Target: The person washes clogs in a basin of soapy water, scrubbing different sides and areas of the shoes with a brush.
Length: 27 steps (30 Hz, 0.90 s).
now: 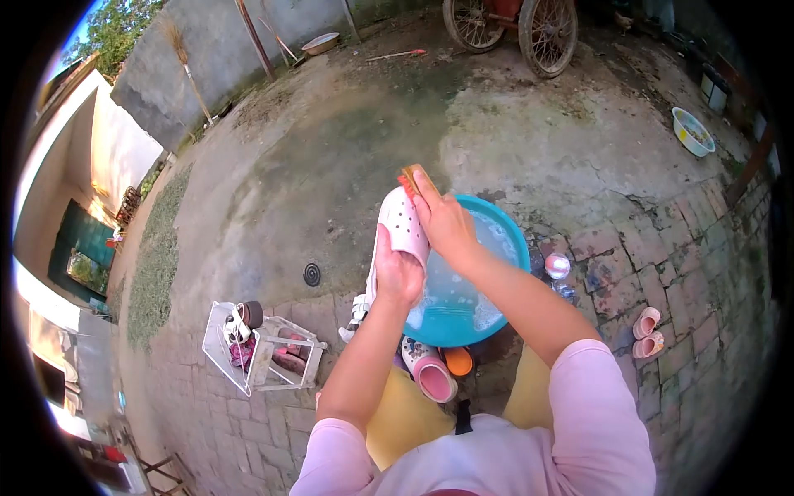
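My left hand (400, 273) grips a pale pink clog (402, 221) with round holes, held up at the left rim of a teal basin (519, 240). A wooden scrub brush (423, 183) with red bristles is in my right hand (447, 225), its bristles against the toe end of the clog. Soapy water (491, 248) fills the basin, and a teal ridged piece (448, 321) shows at its near side. Below the basin, between my knees, sit a white and pink clog (430, 374) and an orange shoe (457, 360).
A white rack (258, 384) holding shoes stands at left. Small pink shoes (648, 332) and a clear bottle (557, 266) are at right on the bricks. A black coil (312, 274) lies on the concrete. A cart wheel (547, 37) and a bowl (693, 132) are farther back.
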Available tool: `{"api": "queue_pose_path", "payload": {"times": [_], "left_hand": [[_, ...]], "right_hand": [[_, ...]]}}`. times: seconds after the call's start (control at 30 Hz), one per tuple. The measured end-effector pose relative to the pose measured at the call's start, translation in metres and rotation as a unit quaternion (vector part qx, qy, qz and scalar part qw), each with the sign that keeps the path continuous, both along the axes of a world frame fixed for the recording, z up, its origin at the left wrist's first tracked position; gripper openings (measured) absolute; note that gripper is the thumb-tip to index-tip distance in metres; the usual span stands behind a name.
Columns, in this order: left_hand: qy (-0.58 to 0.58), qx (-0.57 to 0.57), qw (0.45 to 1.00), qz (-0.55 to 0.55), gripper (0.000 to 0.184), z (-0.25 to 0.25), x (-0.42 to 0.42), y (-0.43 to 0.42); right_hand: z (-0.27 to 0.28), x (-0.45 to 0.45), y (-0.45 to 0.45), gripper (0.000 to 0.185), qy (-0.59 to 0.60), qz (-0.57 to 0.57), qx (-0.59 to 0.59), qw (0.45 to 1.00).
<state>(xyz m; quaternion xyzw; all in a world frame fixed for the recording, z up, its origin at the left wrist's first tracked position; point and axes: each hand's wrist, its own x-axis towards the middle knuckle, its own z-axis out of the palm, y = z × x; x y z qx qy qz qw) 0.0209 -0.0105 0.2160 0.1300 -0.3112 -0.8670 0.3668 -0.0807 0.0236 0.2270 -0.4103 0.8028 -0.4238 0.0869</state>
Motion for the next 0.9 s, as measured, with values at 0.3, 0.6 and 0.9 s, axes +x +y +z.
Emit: {"api": "queue_pose_path", "payload": {"times": [0.3,0.6,0.9], "left_hand": [[0.013,0.002,1.0,-0.016,0.059,0.0,0.006,-0.002],[0.029,0.001,0.999,0.019,0.058,0.001,0.003,-0.008],[0.014,-0.002,1.0,-0.014,0.056,-0.005,0.007,-0.015]], "right_hand": [[-0.008,0.009,0.002,0.049,-0.017,-0.007,-0.03,0.999],[-0.005,0.022,0.005,0.049,-0.102,-0.002,-0.041,0.994],[-0.012,0.044,0.015,0.05,-0.104,0.058,-0.09,0.989]]}}
